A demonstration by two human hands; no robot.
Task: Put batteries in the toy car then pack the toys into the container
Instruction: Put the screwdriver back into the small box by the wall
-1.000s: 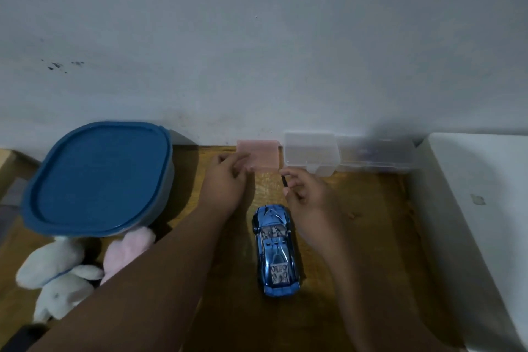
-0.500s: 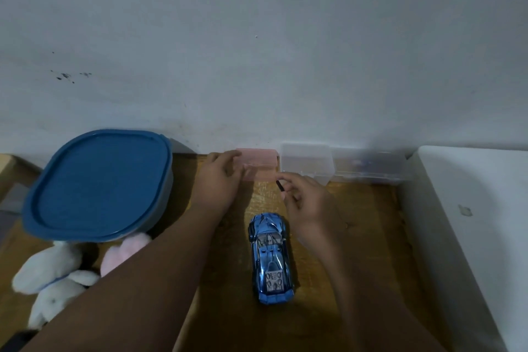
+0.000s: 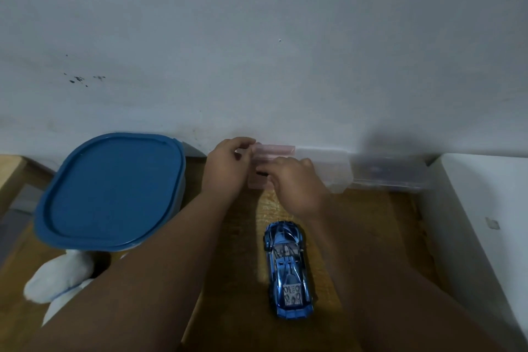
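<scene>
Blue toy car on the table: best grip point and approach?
Grip the blue toy car across its mid-body, from above, fingers on the two long sides. It sits wheels-down on the table, nothing touching either flank; the nose and tail taper.

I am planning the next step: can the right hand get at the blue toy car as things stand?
Probably yes. The right hand is at the pink box, and the toy car lies just nearer the person, with nothing between them.
</scene>
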